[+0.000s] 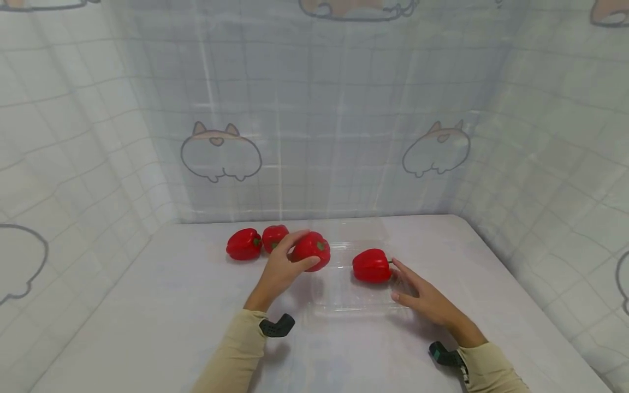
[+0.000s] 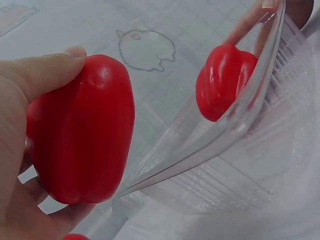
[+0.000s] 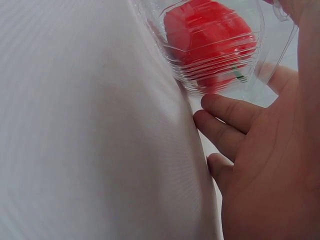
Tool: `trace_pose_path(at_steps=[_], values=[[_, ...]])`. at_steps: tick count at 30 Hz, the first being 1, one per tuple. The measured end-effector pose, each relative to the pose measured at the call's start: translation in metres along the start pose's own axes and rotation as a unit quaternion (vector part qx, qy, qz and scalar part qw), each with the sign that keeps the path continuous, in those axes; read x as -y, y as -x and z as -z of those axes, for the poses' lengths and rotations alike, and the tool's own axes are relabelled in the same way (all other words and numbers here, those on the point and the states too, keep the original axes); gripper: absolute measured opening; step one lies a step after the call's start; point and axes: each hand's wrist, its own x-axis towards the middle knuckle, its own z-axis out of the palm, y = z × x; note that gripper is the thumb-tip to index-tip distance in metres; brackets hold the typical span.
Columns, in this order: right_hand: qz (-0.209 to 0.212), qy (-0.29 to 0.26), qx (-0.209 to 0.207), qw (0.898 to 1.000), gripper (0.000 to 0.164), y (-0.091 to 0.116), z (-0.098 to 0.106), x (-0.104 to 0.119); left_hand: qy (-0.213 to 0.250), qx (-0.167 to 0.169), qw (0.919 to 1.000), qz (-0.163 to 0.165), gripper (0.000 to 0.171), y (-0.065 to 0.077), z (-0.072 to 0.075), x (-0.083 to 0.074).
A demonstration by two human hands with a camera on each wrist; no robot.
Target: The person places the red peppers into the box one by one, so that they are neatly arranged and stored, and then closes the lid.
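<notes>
My left hand (image 1: 282,272) holds a red bell pepper (image 1: 316,252) between thumb and fingers, raised over the left side of a clear plastic container (image 1: 339,309). In the left wrist view, the held pepper (image 2: 92,130) fills the grasp, apart from the container's rim (image 2: 200,162). Inside the container lies another red bell pepper (image 1: 371,266), on its side with its green stem toward my right hand (image 1: 432,303). That hand grips the container's right side, thumb at the rim. From the right wrist, its fingers (image 3: 225,115) show against the ribbed wall, with the pepper (image 3: 207,37) visible through the plastic.
Two more red bell peppers sit on the white table (image 1: 147,322) to the back left, one lying on its side (image 1: 244,244) and one (image 1: 274,236) partly behind my left hand. Patterned curtain-like sheets (image 1: 314,120) enclose the table at the back and both sides.
</notes>
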Motion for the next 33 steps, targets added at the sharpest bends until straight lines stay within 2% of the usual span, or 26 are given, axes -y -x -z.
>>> trace_pose_path(at_steps=[5,11,19,27,33], values=[[0.002,0.001,-0.005,1.000,0.085,0.001,0.001,-0.002,-0.026,0.003,0.9997,-0.004,0.071,-0.004,-0.004,-0.005],[0.007,-0.011,0.002,1.000,0.083,0.002,-0.001,-0.001,-0.068,0.031,0.9968,-0.027,0.072,-0.008,-0.008,-0.010],[0.015,-0.008,0.001,1.000,0.082,0.000,-0.002,-0.003,-0.111,0.062,0.9913,-0.036,0.071,-0.011,-0.013,-0.019],[0.016,-0.006,-0.002,1.000,0.083,-0.001,0.000,-0.002,-0.134,0.100,0.9852,-0.038,0.067,-0.016,-0.015,-0.030],[0.020,-0.009,-0.003,1.000,0.082,-0.001,-0.001,-0.005,-0.171,0.118,0.9779,-0.023,0.066,-0.018,-0.019,-0.031]])
